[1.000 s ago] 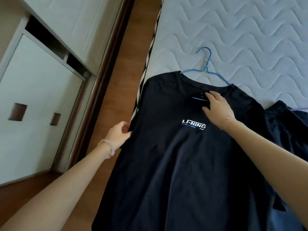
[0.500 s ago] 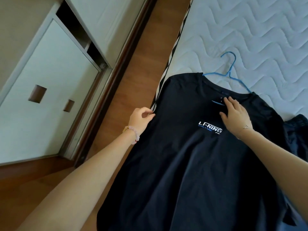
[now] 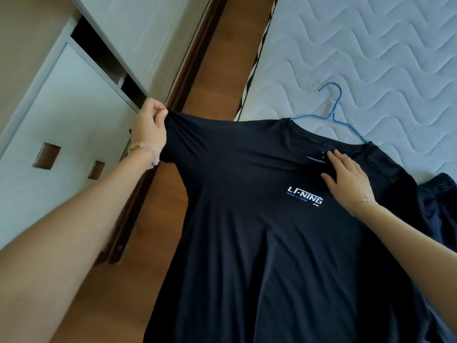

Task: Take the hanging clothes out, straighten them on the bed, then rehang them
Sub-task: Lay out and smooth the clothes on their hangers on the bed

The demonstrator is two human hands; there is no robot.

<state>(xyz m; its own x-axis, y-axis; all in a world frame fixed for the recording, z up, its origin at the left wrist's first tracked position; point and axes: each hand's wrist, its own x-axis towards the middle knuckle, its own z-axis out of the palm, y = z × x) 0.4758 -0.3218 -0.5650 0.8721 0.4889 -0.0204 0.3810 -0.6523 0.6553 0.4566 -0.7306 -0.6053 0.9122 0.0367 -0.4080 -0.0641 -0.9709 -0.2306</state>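
Bed (image 3: 371, 45): white with wavy lines. The shirt lies at its near left corner and spills over the left edge.
Black T-shirt (image 3: 272, 243): front up. Its long way runs from the collar, far from the person, down to the hem, close to them.
Blue hanger (image 3: 332, 115): inside the collar, with the hook out on the bed.
Left hand (image 3: 149, 129): pinches the end of the sleeve (image 3: 178, 134) and holds it tight, out past the bed's left edge.
Right hand (image 3: 348, 179): flat with straight fingers, pressing the chest just under the collar.
What matters: the sleeve runs sideways, left from the pressing hand. The left hand is nearer it.
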